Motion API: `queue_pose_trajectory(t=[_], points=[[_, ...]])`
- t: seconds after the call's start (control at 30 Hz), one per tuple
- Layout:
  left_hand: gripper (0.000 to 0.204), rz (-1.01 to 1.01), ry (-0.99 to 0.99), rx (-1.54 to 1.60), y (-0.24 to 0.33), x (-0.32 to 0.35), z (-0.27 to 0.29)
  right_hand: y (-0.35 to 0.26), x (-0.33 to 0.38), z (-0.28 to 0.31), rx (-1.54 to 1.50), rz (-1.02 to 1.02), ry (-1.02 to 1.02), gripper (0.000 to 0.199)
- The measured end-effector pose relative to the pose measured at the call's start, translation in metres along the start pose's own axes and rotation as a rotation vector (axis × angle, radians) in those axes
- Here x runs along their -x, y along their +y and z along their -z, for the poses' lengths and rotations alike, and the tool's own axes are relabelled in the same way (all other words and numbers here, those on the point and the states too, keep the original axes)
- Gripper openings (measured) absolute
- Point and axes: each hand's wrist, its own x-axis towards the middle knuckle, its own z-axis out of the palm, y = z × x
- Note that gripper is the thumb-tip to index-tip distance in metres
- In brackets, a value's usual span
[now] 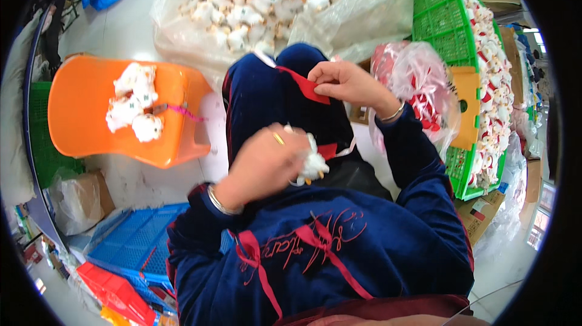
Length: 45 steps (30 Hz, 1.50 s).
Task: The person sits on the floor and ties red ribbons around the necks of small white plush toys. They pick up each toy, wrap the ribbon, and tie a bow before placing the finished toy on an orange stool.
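While I sit with both hands over my lap, items run left to right.
Stool (91,114): orange, bearing three white plush toys (134,103).
Left hand (264,165): my fingers clenched around a small white toy (312,162), held above my knees.
Ribbon (308,88): red, pinched at one end by my right hand (348,83), fingers closed on it.
Advice: I judge the ribbon should stay taut and flat, toy steady.
Crate (445,29): green, full of toys.

On my lap my left hand (262,165) holds a small plush toy (313,162) near me, my right hand (345,83) pinches a ribbon (308,87) farther out, a stool (91,114) carrying plush toys (134,101) stands left, a crate (445,29) right.
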Motion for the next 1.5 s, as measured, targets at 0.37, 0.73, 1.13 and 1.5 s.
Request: queue_pose_trajectory(t=[0.37, 0.73, 1.13, 1.5], points=[[0.013, 0.471, 0.056, 0.367, -0.027, -0.024, 0.02, -0.04, 0.009, -0.035, 0.46, 0.471, -0.021, 0.009], [0.02, -0.046, 0.125, -0.089, -0.022, 0.013, -0.009, 0.006, 0.038, -0.051, 0.782, 0.802, 0.059, 0.023], [0.048, 0.084, 0.027, -0.218, -0.037, 0.048, -0.059, 0.046, 0.053, -0.07, 0.826, 0.635, -0.022, 0.036], [0.041, 0.488, 0.141, 0.575, -0.054, -0.027, 0.0, 0.001, 0.005, -0.044, 0.134, 0.117, 0.166, 0.029]])
